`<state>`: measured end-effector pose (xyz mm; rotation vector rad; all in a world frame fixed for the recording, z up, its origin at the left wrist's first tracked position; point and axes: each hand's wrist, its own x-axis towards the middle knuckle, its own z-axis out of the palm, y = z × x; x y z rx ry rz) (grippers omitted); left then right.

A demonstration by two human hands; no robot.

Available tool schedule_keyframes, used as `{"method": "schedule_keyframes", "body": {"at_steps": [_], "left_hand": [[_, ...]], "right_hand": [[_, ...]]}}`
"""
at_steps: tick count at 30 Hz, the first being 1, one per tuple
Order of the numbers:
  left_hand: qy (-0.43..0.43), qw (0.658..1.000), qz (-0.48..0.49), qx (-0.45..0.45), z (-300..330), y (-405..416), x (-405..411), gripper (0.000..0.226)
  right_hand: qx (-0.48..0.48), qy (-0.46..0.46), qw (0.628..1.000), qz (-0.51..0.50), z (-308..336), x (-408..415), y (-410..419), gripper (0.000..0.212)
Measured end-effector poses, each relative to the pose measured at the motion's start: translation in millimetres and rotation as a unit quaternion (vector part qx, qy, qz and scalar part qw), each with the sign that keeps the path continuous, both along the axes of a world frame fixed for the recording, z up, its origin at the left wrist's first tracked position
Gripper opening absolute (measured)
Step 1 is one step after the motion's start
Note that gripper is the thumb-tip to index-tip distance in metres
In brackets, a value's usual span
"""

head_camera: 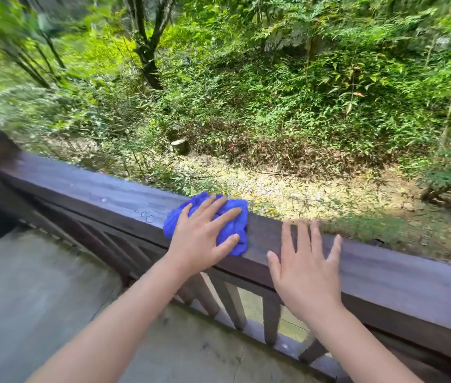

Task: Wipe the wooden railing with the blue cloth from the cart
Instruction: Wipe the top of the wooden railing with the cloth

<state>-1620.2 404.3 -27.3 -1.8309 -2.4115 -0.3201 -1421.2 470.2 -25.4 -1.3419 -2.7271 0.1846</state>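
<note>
— Which step is this?

— The wiping itself, I'd say. The blue cloth (227, 225) is bunched on the flat top of the wooden railing (113, 193), and the left hand (200, 237) lies flat on it, palm down. No cart is in view, so fetching the cloth looks done.

— Is the cloth gripped?

— Not pinched. The left fingers (220, 218) are spread apart and pressed flat on the cloth, holding it to the wood by weight, not by a clamp.

— And the other hand?

— The right hand (305, 275) is open too, its fingers (301, 234) splayed and empty, over the bare rail just beside the cloth. Its fingertips are blurred, so I cannot tell whether it rests on the wood or hovers just above it.

— How far along is the job?

— Hard to judge. The rail to the left of the cloth has a pale sheen with a few small marks, and the patch just to the right of it looks darker; whether that is damp or shade I can't say. A long stretch runs off to the right.

— What does the next move need?

— Steady downward pressure while sliding the cloth along the rail's length, keeping the bundle under the palm so it doesn't roll off the far edge toward the slope (246, 106). The right hand lies in the way of a rightward stroke and would have to shift.
</note>
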Motion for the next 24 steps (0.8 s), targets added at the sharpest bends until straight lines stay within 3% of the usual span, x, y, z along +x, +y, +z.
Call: {"method": "schedule_keyframes", "body": {"at_steps": [5, 8, 13, 17, 24], "left_hand": [[-0.018, 0.987, 0.157, -0.015, 6, -26, -106, 0.057], [-0.022, 0.98, 0.199, -0.014, -1, -21, -109, 0.047], [-0.033, 0.996, 0.067, 0.053, -8, -18, -69, 0.048], [-0.008, 0.997, -0.064, 0.051, -5, -34, -103, 0.049], [-0.001, 0.999, 0.036, -0.029, -1, -67, -253, 0.059]], "right_hand": [[-0.004, 0.003, 1.0, 0.001, 0, -54, -14, 0.064], [-0.002, 0.008, 1.0, -0.007, 2, -93, -26, 0.063], [0.011, 0.0, 1.0, -0.026, -1, -137, -40, 0.063], [0.024, -0.014, 0.998, -0.057, -6, -155, -47, 0.063], [0.013, -0.009, 0.999, -0.045, -7, -210, -62, 0.061]]}}
